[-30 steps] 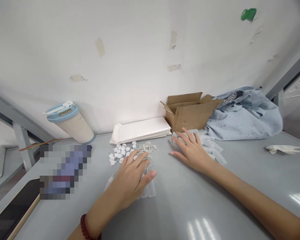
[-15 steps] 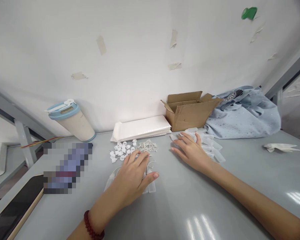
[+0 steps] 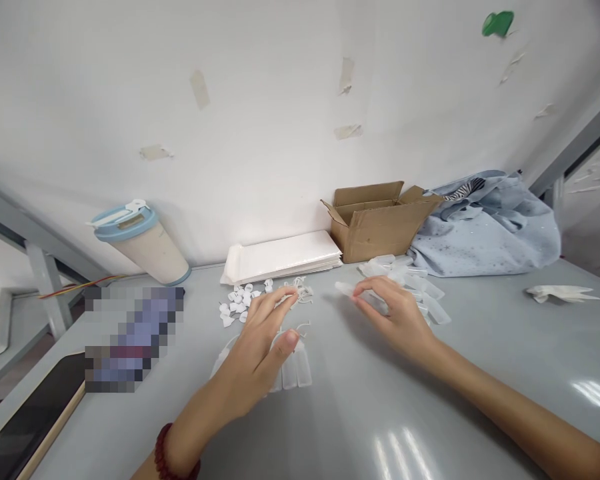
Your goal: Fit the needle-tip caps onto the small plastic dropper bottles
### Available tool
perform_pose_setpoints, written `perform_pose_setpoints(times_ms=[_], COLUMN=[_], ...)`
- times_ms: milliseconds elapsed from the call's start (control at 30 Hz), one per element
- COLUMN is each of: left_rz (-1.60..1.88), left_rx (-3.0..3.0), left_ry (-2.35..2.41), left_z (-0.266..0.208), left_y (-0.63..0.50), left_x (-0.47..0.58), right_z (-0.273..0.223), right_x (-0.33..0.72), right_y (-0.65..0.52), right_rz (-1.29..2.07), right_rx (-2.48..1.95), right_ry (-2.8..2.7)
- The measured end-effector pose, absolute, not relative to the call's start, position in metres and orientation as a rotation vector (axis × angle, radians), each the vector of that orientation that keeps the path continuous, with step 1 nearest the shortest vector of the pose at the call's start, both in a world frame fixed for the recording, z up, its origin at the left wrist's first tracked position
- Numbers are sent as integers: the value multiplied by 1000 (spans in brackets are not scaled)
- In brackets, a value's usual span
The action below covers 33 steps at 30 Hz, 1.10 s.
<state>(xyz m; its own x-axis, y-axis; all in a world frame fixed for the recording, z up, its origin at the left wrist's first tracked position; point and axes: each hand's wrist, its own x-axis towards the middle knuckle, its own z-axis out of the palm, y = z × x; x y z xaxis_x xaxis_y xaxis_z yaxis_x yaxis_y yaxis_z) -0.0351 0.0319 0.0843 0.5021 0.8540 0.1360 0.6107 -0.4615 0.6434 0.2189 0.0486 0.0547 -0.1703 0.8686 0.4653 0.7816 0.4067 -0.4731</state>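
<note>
Pinching a clear plastic bottle (image 3: 343,288) near the middle of the frame, your right hand (image 3: 397,313) is gripping it between thumb and fingers.
Your left hand (image 3: 250,353) is staying loose and ungrasping left of center, thumb apart from the fingers; you are partly covering a row of bottles (image 3: 297,371) lying on the gray table (image 3: 350,420), though whether you are touching them cannot be told. White caps (image 3: 237,299) are lying scattered just beyond that hand, and thin pale loops (image 3: 306,292) are lying beside them, partly hidden by your fingers. More clear bottles (image 3: 433,303) are lying heaped right of center, behind your right hand and in front of the cardboard box (image 3: 387,230).
</note>
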Motion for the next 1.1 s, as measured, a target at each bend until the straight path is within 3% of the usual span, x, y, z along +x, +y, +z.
perform_pose_setpoints(times_ms=[167,500,767,1100], left_rz=[641,594,627,735], left_rx=[2162,2322,2532,2650], left_ry=[1129,1007,996,962], left_z=[86,86,89,103], left_y=[25,15,9,1], left_x=[-33,-28,-25,-15], right_z=[70,63,62,60], right_x=[204,193,191,196], right_y=[28,16,14,6], right_rz=[874,1363,1432,1241], right_rx=[-1330,-1183,-1114,-1123], right_ry=[-1661,-1428,-1420,-1705])
